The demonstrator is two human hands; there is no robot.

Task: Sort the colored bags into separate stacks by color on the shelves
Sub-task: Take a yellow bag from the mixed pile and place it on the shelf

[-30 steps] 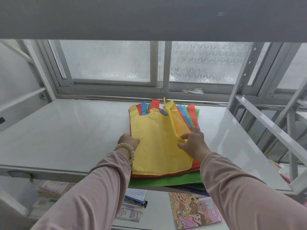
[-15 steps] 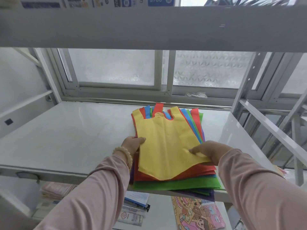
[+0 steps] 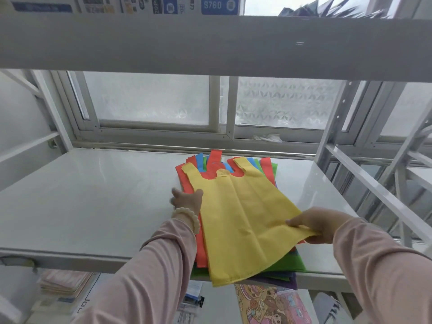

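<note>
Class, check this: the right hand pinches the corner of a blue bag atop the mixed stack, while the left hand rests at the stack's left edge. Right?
Not quite. The head view shows the right hand pinching a yellow bag, not a blue one, atop the mixed stack; the left hand does rest at its left edge.

White metal shelf (image 3: 93, 206) w/ glossy top; frosted sliding window (image 3: 152, 101) far side, daylight thru; plain wall (image 3: 11, 106) left.

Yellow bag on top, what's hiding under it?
Under the yellow bag lies a red bag, then a green bag and a purple bag; blue handles poke out behind. Their middles are covered, so the number of bags stays hidden.
</note>
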